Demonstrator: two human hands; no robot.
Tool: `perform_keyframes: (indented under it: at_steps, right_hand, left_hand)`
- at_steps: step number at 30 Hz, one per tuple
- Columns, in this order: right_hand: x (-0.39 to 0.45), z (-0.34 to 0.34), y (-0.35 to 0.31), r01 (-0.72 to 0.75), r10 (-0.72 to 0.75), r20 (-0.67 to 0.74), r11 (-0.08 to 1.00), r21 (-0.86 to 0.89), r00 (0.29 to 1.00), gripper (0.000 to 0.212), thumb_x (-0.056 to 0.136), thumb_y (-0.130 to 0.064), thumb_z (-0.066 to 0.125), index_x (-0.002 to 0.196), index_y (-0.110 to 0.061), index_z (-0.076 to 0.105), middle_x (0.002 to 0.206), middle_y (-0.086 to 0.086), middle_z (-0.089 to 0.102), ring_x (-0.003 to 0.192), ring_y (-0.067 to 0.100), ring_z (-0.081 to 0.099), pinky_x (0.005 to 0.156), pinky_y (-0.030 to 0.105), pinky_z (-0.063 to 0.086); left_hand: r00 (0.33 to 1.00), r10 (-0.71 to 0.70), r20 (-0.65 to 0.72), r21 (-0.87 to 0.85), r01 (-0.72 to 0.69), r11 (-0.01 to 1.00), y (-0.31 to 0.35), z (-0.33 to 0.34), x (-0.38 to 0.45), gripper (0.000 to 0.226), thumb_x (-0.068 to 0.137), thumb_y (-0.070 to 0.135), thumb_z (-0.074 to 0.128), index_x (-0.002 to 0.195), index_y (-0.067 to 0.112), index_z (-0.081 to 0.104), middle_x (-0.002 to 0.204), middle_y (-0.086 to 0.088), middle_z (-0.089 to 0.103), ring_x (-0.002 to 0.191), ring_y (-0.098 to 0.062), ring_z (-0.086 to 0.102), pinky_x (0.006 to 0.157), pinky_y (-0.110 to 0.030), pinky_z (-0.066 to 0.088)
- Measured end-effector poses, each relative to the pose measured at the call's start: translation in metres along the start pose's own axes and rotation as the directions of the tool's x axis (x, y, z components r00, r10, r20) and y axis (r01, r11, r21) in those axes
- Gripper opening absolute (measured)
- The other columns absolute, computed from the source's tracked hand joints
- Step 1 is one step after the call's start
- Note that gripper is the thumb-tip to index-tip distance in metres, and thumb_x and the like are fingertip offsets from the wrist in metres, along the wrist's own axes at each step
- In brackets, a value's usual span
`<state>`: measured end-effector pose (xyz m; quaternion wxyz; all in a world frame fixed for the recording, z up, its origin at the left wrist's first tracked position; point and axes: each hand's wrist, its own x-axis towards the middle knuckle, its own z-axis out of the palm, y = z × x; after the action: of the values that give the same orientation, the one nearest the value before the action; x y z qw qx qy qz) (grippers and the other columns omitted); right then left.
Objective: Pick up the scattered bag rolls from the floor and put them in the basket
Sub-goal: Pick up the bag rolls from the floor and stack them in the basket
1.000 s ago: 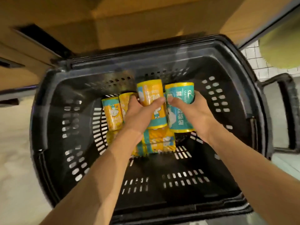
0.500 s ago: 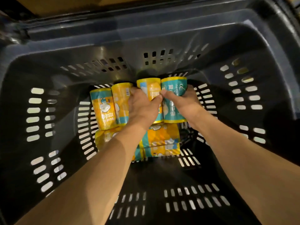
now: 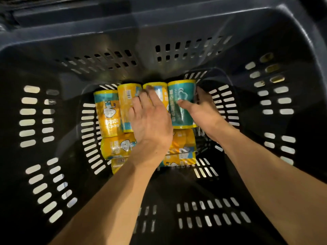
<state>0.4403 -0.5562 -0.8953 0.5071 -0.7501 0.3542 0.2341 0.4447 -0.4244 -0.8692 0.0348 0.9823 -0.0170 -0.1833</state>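
Observation:
Both my hands are deep inside the black slotted basket (image 3: 53, 71). Several yellow-and-teal bag rolls lie on its floor. One row stands along the far wall: a yellow roll (image 3: 108, 114), a second (image 3: 126, 98), a third (image 3: 158, 89) and a teal roll (image 3: 180, 91). More yellow rolls (image 3: 118, 145) lie in front of them, partly under my wrists. My left hand (image 3: 150, 121) hovers over the third yellow roll with its fingers spread and straight. My right hand (image 3: 203, 112) wraps the teal roll, thumb on its front and fingers round its right side.
The basket's perforated walls rise on all sides, and its dark rim (image 3: 159, 23) fills the top of the view. The near part of the basket floor (image 3: 194, 214) holds no rolls. No floor outside the basket is in view.
Both hands went lower into the basket and set their rolls down in the far row. My left hand has let go of the yellow roll and spread its fingers.

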Motion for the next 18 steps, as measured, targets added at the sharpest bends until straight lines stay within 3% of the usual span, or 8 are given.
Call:
perform_keyframes:
  at_steps: [4, 8, 12, 14, 16, 18]
  right_hand:
    - [0.000, 0.002, -0.004, 0.006, -0.008, 0.065, 1.000, 0.018, 0.998, 0.036, 0.085, -0.041, 0.071, 0.117, -0.034, 0.056, 0.117, -0.004, 0.068, 0.107, 0.019, 0.067, 0.097, 0.044, 0.055]
    - [-0.001, 0.000, -0.006, 0.010, -0.009, 0.040, 1.000, -0.014, 0.999, 0.035, 0.079, -0.049, 0.072, 0.109, -0.039, 0.056, 0.113, -0.007, 0.068, 0.105, 0.018, 0.068, 0.095, 0.044, 0.056]
    - [-0.007, -0.009, -0.008, 0.014, -0.014, -0.015, 0.999, -0.033, 1.000, 0.060, 0.062, -0.067, 0.065, 0.116, -0.044, 0.053, 0.127, -0.001, 0.061, 0.113, 0.019, 0.064, 0.097, 0.045, 0.055]
    - [-0.026, -0.019, -0.023, 0.047, -0.049, -0.011, 0.993, -0.107, 0.999, 0.056, 0.075, -0.055, 0.068, 0.126, -0.034, 0.056, 0.129, 0.001, 0.059, 0.112, 0.016, 0.062, 0.095, 0.038, 0.054]
    - [-0.049, -0.034, -0.043, 0.077, -0.080, -0.013, 0.980, -0.185, 0.997, 0.047, 0.091, -0.037, 0.067, 0.135, -0.022, 0.056, 0.130, 0.003, 0.058, 0.110, 0.016, 0.059, 0.083, 0.023, 0.049]
    - [-0.071, -0.048, -0.064, 0.098, -0.105, -0.013, 0.961, -0.259, 0.994, 0.038, 0.095, -0.026, 0.063, 0.131, -0.015, 0.061, 0.125, 0.006, 0.065, 0.101, 0.017, 0.060, 0.070, 0.021, 0.046]
  left_hand:
    - [0.993, 0.113, 0.016, -0.030, -0.112, 0.993, -0.012, -0.004, 0.003, 0.076, 0.092, 0.031, 0.065, 0.152, 0.005, 0.027, 0.140, -0.013, 0.047, 0.129, -0.032, 0.042, 0.103, -0.042, 0.039]
    - [0.979, 0.200, 0.039, -0.032, -0.199, 0.979, -0.025, -0.009, 0.009, 0.073, 0.095, 0.040, 0.059, 0.152, 0.009, 0.026, 0.142, -0.012, 0.043, 0.129, -0.030, 0.039, 0.107, -0.040, 0.035]
    - [0.964, 0.251, 0.087, -0.028, -0.250, 0.968, -0.036, -0.025, 0.010, 0.063, 0.094, 0.040, 0.061, 0.145, 0.014, 0.034, 0.140, -0.012, 0.043, 0.129, -0.031, 0.040, 0.105, -0.041, 0.034]
    - [0.957, 0.268, 0.107, -0.033, -0.266, 0.963, -0.043, -0.043, 0.006, 0.059, 0.093, 0.039, 0.061, 0.142, 0.014, 0.038, 0.140, -0.013, 0.044, 0.129, -0.032, 0.041, 0.104, -0.042, 0.036]
    - [0.948, 0.289, 0.134, -0.028, -0.288, 0.957, -0.049, -0.068, 0.000, 0.058, 0.094, 0.040, 0.060, 0.142, 0.015, 0.040, 0.140, -0.012, 0.045, 0.129, -0.032, 0.043, 0.103, -0.043, 0.036]
    - [0.929, 0.326, 0.178, 0.001, -0.331, 0.944, -0.055, -0.101, -0.009, 0.055, 0.095, 0.042, 0.057, 0.141, 0.016, 0.043, 0.138, -0.010, 0.047, 0.128, -0.032, 0.044, 0.102, -0.044, 0.037]
